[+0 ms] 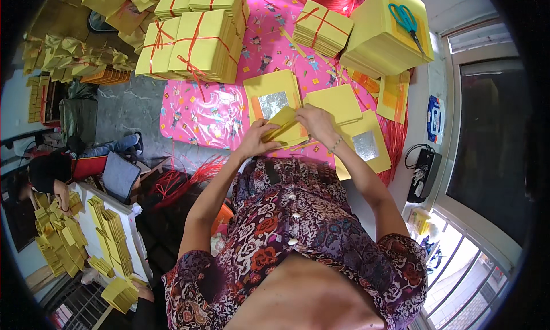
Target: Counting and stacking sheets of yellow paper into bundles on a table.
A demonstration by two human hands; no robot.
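Note:
Between my two hands is a yellow paper sheet [282, 119], partly folded up off the pile beneath it. My left hand [258, 138] is closed on its left end, thumb and fingers pinching the paper. At the other end, the fingers of my right hand [316, 122] are pressed together on the paper; their tips are partly hidden. Just beyond lies a yellow paper stack [252, 86], its top sheet bearing a silver foil square [273, 104]. To the right of my right hand are a plain yellow stack [335, 100] and another sheet with a silver square [364, 145].
Yellow bundles tied with red ribbon [200, 46] stand at the back left of the pink patterned tablecloth [197, 115]. Teal-handled scissors [405, 20] rest on a tall yellow stack [372, 37]. Another person's hand [61, 192] touches folded yellow papers at a white table, lower left.

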